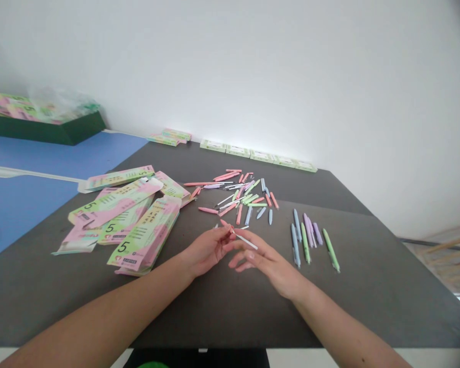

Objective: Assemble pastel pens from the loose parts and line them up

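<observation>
My left hand is closed, thumb and fingertips pinching a pink pen barrel piece. A thin white pen refill slants out from that piece toward the lower right. It lies along the index finger of my right hand, whose curled fingers close loosely about it; the exact contact is partly hidden. Both hands meet just above the dark table. Beyond them spreads a loose pile of pen parts: pink barrels, green pieces, blue pieces and white refills.
Right of my hands lie whole pens: blue, green and purple. Pink-green cartons overlap on the left. Small pale boxes line the wall. A green bin with packaging stands on the blue surface.
</observation>
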`<state>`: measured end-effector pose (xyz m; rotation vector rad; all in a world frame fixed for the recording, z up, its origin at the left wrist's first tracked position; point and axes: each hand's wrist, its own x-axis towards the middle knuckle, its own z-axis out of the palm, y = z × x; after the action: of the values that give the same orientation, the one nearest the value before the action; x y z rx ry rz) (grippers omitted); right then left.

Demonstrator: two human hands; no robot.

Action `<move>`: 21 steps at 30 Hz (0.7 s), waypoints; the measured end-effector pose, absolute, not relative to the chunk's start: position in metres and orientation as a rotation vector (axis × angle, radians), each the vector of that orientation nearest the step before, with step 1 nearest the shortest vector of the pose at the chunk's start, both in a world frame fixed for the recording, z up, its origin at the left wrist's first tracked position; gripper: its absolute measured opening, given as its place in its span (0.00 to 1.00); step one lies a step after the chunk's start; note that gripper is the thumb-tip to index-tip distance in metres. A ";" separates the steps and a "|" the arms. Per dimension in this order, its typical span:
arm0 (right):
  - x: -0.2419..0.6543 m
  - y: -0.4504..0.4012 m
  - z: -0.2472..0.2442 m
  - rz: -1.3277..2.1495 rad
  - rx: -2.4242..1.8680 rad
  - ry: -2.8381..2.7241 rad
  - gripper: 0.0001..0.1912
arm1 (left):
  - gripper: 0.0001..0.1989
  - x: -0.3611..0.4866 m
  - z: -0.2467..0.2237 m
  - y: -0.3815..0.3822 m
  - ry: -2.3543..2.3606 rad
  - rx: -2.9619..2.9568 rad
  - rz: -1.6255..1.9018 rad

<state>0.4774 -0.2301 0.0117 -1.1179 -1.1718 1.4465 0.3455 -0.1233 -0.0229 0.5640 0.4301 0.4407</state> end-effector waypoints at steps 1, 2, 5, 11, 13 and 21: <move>0.477 -0.231 0.009 1.412 -1.126 -1.210 0.25 | 0.09 0.345 -0.022 -0.125 0.382 0.596 0.392; 0.476 -0.231 0.007 1.372 -1.150 -1.246 0.25 | 0.11 0.345 -0.022 -0.126 0.331 0.640 0.346; 0.476 -0.228 0.002 1.179 -1.355 -1.424 0.25 | 0.14 0.346 -0.022 -0.132 0.283 0.695 0.291; 0.475 -0.227 -0.002 0.578 -1.786 -1.653 0.24 | 0.04 0.348 -0.022 -0.136 0.434 0.531 0.407; 0.473 -0.231 -0.004 0.577 -1.756 -1.643 0.28 | 0.05 0.348 -0.021 -0.134 0.411 0.526 0.403; 0.515 -0.213 0.005 0.408 -1.765 -1.262 0.15 | 0.05 0.346 -0.021 -0.118 0.548 0.428 0.596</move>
<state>0.5153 -0.2132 0.0046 -1.7653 -1.2617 0.4078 0.3457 -0.1179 -0.0215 0.4277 0.5479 0.5960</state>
